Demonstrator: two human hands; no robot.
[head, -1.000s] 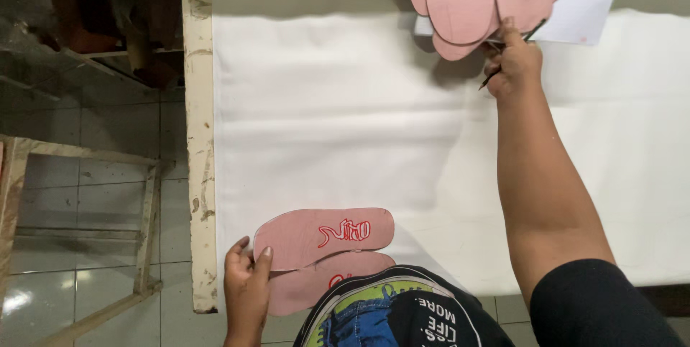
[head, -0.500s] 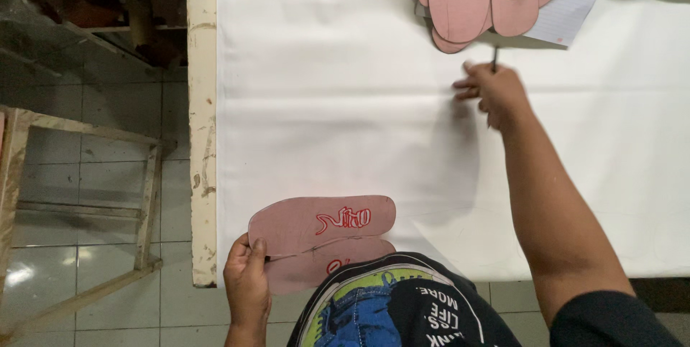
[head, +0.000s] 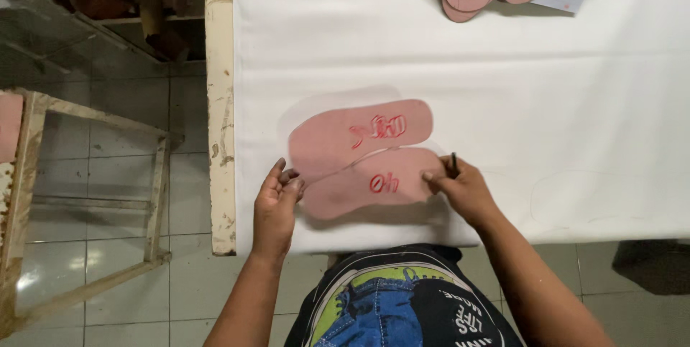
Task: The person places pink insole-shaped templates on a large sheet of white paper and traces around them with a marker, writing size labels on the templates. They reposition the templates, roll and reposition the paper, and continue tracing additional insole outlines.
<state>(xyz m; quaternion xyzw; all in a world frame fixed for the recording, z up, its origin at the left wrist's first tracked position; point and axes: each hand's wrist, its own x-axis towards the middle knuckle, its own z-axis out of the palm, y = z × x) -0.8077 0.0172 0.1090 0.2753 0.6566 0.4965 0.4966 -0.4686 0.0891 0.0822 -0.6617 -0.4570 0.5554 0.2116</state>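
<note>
Your left hand (head: 277,200) rests with loosely spread fingers on the heel ends of 2 pink sole templates (head: 363,156), which overlap on the white fabric (head: 503,103) near the worktop's (head: 219,103) front edge. Your right hand (head: 463,189) pinches a dark pen (head: 453,165) while touching the lower template. Press both flat, square them, and keep the pen upright against the edge.

Both forearms (head: 251,297) are bare, no sleeves showing; a black T-shirt (head: 410,304) bears a green-edged denim-blue print and white lettering.
</note>
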